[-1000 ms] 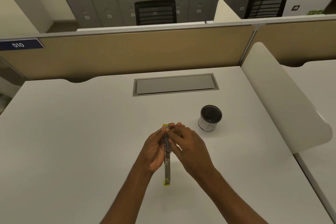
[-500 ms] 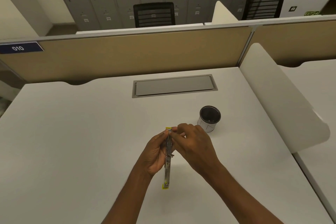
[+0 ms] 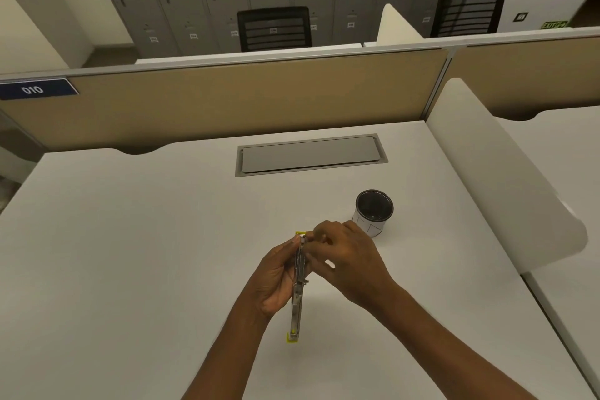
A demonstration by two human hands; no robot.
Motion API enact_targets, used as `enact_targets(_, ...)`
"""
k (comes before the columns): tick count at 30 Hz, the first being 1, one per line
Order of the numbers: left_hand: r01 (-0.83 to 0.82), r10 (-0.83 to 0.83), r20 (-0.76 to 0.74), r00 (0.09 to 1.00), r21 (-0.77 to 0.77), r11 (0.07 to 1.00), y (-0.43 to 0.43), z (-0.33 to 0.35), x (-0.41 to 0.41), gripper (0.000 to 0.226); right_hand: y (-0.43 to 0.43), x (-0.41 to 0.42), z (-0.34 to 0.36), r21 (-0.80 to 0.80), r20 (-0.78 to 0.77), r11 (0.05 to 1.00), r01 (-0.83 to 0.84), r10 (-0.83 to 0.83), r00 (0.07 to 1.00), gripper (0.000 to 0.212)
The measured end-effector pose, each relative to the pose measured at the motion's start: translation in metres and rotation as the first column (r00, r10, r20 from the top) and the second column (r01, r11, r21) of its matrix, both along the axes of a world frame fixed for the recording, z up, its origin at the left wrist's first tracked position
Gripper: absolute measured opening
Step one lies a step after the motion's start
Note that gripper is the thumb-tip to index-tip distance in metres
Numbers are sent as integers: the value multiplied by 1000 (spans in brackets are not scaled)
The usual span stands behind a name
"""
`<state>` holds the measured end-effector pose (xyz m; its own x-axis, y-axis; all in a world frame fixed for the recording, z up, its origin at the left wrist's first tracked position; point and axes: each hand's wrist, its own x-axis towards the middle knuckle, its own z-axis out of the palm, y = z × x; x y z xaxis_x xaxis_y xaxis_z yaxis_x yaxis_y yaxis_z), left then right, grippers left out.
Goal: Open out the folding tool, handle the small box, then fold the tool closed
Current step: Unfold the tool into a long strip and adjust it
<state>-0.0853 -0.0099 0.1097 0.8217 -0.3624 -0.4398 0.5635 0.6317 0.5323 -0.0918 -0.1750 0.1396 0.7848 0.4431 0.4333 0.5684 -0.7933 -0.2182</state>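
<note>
worktop (image 3: 130,269): big pale desk, carrying everything, and it's sitting well below both grips, which are hovering over its near middle.

cup (image 3: 373,213): dark-mouthed little pot standing upright on the worktop, just beyond the right grip and a bit to its right. Not touching either hand.

right hand (image 3: 352,265): this grip is curling over the far end of the tool, fingertips pinching at something small near the top. Closed-ish pinch, but I can't tell exactly what it's clamping.

left hand (image 3: 276,279): this grip is wrapping the tool's upper half from the left side, closed on it and steadying it.

folding tool (image 3: 298,295): long thin metal strip with yellow tips, looking opened out straight, running from between the two grips back toward the person. Guessing it's light, stiff and a bit slick, with a hinge that could pinch, so I'd be holding the flat sides near the middle, not the edges.

small box: not seeing it clearly anywhere. Could be hiding under the right grip's fingers, honestly can't say.
</note>
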Motion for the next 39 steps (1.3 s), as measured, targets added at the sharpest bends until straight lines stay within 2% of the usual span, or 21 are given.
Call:
enact_targets(2,18,-18,19,1000,-18,1000,0,0,0,36,2,-3,1,210,-143,972,108,-79,987,15)
enact_targets(6,18,-17,67,998,-17,1000,-3,-1,-1,37,11,-3,-2,355,-315,906,229,-115,942,13)
enact_targets(10,-17,20,101,995,-31,999,-7,-2,-3,41,22,-4,-1,518,-468,746,418,-162,869,11)
enact_targets(13,-77,80,95,992,-43,996,-9,-3,-3,42,30,-9,-3,542,-559,675,500,-154,815,17)
enact_targets(16,-82,85,125,989,-24,996,-11,-2,-2,43,34,-10,-5,552,-564,657,514,-160,810,18)
enact_targets(21,-87,87,86,993,-6,996,-9,-7,0,47,34,-9,-9,559,-587,649,517,-131,799,13)
enact_targets(26,-96,95,64,993,11,995,-4,-15,10,31,22,-6,-15,613,-659,563,554,-22,752,10)
enact_targets(29,-77,75,44,996,59,995,-2,-16,14,34,15,-9,-19,563,-718,583,586,-6,696,12)
enact_targets(33,-50,56,-54,997,111,993,1,-21,17,30,11,-10,-18,541,-782,608,581,109,614,11)
enact_targets(37,81,-53,-164,985,171,982,0,-26,17,26,7,-5,-22,501,-795,679,537,117,595,8)
enact_targets(39,126,-79,-259,963,168,978,1,-32,18,39,5,-3,-26,451,-811,718,531,80,580,7)
